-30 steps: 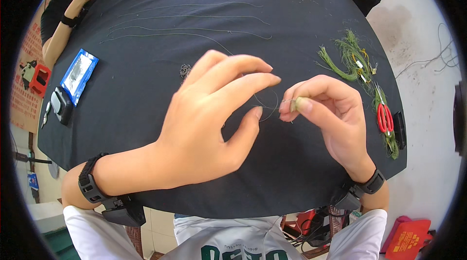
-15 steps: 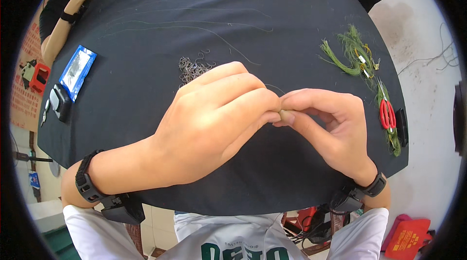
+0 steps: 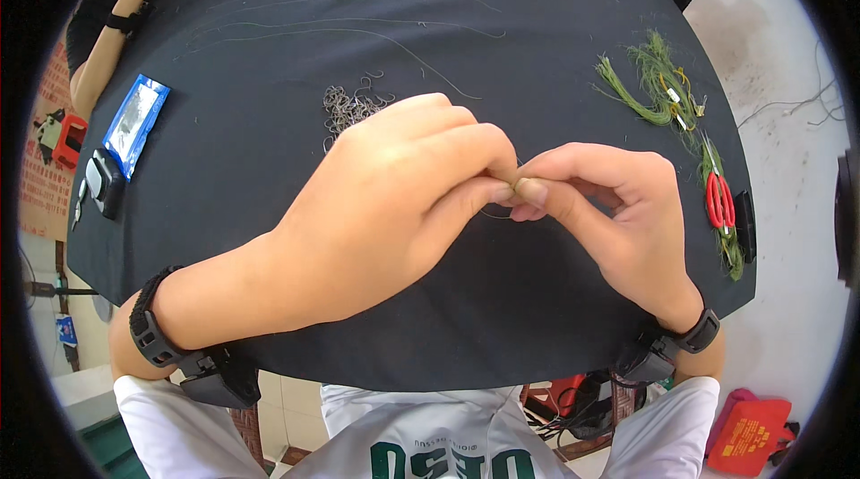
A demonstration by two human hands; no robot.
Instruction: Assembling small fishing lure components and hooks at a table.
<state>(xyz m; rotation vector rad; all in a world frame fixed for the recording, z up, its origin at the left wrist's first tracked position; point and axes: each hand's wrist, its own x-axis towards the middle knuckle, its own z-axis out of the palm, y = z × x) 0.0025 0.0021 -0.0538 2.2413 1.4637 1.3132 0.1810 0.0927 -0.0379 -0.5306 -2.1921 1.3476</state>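
My left hand (image 3: 394, 201) and my right hand (image 3: 618, 210) meet above the dark cloth, thumbs and forefingers pinched tip to tip. A thin length of fishing line (image 3: 495, 216) curves out below the joined fingertips. Whatever else sits in the pinch is hidden by the fingers. Just beyond my left hand lies a tangled pile of small metal fish hooks (image 3: 345, 108), partly covered by that hand. Farther off, several fine lines (image 3: 358, 30) are stretched across the cloth, some with a tiny bend at the right end.
Green thread bundles (image 3: 658, 76) and red-handled scissors (image 3: 719, 201) lie at the right edge of the black-covered table (image 3: 430, 336). A blue packet (image 3: 136, 125) and a small black-and-white device (image 3: 105, 181) sit on the left. Other people's arms (image 3: 109, 44) reach in at the far corners.
The fingers of my left hand have curled in and its thumb now shows at the pinch. A loop of line appears below the fingertips. The view has shifted slightly.
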